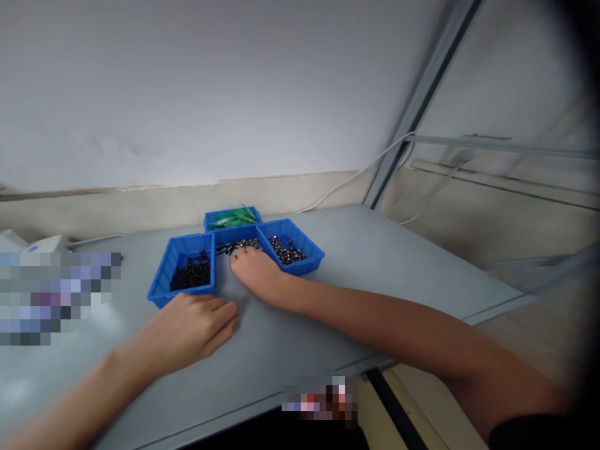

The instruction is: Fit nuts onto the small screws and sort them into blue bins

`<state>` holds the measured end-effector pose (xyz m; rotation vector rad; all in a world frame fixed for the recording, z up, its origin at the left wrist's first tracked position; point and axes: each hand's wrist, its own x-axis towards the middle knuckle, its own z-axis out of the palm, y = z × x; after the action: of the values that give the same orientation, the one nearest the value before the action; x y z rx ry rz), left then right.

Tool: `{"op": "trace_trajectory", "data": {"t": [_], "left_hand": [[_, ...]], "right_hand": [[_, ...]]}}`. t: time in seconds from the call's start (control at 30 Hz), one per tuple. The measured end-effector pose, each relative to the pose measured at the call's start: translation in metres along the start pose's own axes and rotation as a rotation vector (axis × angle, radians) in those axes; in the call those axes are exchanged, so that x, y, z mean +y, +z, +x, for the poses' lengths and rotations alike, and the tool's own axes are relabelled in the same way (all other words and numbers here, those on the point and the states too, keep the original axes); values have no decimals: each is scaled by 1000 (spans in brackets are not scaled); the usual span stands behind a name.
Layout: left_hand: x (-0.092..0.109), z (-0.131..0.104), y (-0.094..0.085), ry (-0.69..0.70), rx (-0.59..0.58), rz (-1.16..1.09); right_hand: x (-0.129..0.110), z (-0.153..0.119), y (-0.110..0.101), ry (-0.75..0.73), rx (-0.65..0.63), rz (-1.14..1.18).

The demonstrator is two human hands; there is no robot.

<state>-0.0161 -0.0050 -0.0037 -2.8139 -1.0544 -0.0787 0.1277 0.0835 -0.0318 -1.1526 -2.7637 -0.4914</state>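
My left hand (pixel 197 322) is closed, fingers pressed together, just in front of the left blue bin (pixel 159 269). Whatever it may hold is hidden. That bin contains many small black parts (pixel 191 273). Further forward, my right hand (pixel 255 269) has its fingers curled down at a loose pile of small metal and black parts (pixel 246 244) on the table. I cannot make out what is under its fingertips. Beside its wrist stands the right blue bin (pixel 315 259), holding small shiny metal pieces (pixel 287 251). Green pointed pieces (pixel 237 217) fill the back blue bin (pixel 209 220).
The grey table (pixel 375 250) runs back to a white wall (pixel 210 94). A metal frame post (pixel 412 112) rises at its right rear corner, with a white cable (pixel 347 181) beside it. White objects (pixel 40 247) stand at the far left, next to a blurred-out area.
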Motion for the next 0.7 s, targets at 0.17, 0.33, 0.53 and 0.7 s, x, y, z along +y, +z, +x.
{"op": "trace_trajectory", "data": {"t": [0.17, 0.33, 0.53, 0.7], "left_hand": [[1, 2, 6, -20, -48, -31], [-1, 2, 10, -47, -101, -69], [3, 1, 8, -106, -181, -91], [2, 3, 10, -207, -227, -74]], "right_hand": [[1, -10, -5, -95, 60, -12], [6, -19, -18, -198, 132, -16], [8, -49, -22, -310, 136, 206], [14, -62, -18, -298, 61, 539]]}}
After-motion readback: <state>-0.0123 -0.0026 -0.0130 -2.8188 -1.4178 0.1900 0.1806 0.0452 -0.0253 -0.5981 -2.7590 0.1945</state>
